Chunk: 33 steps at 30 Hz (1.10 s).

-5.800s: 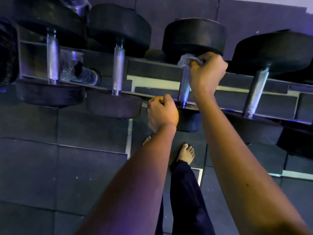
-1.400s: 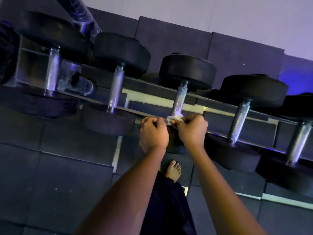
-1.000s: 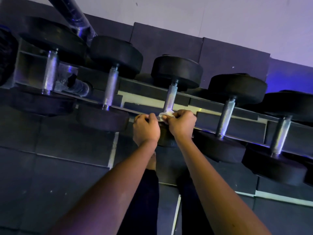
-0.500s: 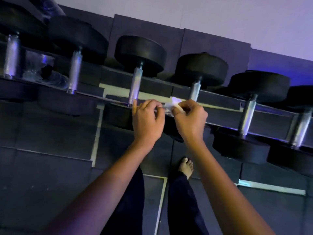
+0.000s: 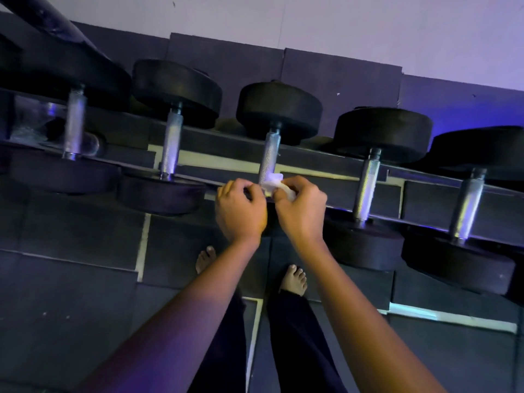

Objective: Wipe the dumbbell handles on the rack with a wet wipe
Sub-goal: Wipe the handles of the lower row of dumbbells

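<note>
Nearest: your forearms, over dark cloth trousers and bare feet on matte, square rubber floor tiles.

Next: your left hand, fingers curled, pinches one end of the wet wipe. Your right hand, fingers curled, grips the other end. The wipe is white, crumpled and bunched at the near end of the third dumbbell handle, a knurled steel cylinder; you cannot tell whether it touches the steel.

Beyond: the dark flat-railed rack, round black rubber dumbbell heads and rectangular wall panels.

The middle dumbbell has its near weight mostly hidden
</note>
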### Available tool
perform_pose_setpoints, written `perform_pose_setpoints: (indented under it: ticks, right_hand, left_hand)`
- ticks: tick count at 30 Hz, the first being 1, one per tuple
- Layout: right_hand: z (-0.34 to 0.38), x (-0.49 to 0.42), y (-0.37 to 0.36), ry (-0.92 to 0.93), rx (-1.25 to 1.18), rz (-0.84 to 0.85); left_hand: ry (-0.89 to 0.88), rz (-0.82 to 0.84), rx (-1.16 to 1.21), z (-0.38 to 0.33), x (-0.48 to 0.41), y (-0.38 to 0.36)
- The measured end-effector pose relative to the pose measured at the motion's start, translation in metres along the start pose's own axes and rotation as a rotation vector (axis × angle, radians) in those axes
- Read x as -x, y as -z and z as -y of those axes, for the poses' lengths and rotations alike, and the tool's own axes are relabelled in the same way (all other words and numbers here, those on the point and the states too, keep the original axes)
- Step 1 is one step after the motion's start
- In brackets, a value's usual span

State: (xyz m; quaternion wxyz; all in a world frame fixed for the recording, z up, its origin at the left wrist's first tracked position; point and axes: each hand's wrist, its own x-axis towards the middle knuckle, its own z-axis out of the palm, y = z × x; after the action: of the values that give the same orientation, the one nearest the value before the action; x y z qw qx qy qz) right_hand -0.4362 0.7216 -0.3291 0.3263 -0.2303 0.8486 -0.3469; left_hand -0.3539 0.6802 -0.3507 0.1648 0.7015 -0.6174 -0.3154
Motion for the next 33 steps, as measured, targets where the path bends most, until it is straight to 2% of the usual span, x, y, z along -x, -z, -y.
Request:
perform_pose_setpoints:
  ticks: [7, 13, 18, 25, 27, 29, 33]
  right_hand:
    - [-0.005, -0.015, -0.013, -0.121, -0.157, -0.067]
    - [0.016, -0.055, -0.018, -0.066, -0.291, -0.183]
    - [0.019, -0.074, -0.026, 0.016, -0.138, -0.089]
    - [-0.01, -0.038, -0.02, -0.057, -0.013, 0.139]
    - [-0.014, -0.031, -0.02, -0.079, -0.031, 0.151]
    - [-0.01, -0.035, -0.019, -0.095, -0.063, 0.115]
    - [0.011, -0.067, -0.021, -0.083, -0.172, -0.09]
  left_hand:
    - [0.063, 0.062, -0.129, -0.006, -0.005, 0.001]
    - [0.102, 0.157, -0.166, -0.007, -0.011, 0.005]
    - [0.078, 0.181, -0.215, -0.007, -0.012, 0.008]
    - [-0.038, 0.239, -0.198, 0.0, -0.017, 0.01]
    - [-0.064, 0.254, -0.188, 0.003, -0.018, 0.009]
    - [-0.065, 0.256, -0.186, 0.004, -0.019, 0.009]
    - [-0.049, 0.255, -0.176, 0.006, -0.02, 0.009]
